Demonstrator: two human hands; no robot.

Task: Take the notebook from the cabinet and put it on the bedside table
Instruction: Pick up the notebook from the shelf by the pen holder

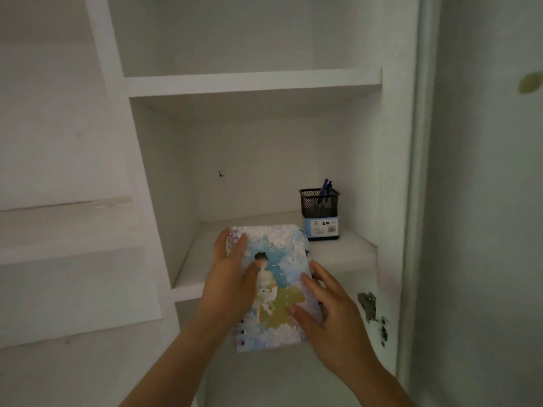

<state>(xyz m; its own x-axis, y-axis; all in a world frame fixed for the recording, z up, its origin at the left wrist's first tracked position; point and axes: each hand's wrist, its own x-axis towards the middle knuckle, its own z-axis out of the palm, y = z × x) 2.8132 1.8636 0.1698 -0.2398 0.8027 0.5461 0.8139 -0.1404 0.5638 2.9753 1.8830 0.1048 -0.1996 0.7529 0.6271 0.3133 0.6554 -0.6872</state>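
Observation:
The notebook is spiral-bound, with a pale blue flowery cover showing a painted figure. It juts out past the front edge of a white cabinet shelf. My left hand grips its left, spiral side with the thumb on the cover. My right hand holds its right edge, fingers spread over the cover's lower right corner. Whether the notebook's far end still rests on the shelf I cannot tell. The bedside table is not in view.
A black mesh pen holder with blue pens stands at the back right of the same shelf. Another shelf board runs above. A cabinet side panel rises at the right, and stepped white shelves sit at the left.

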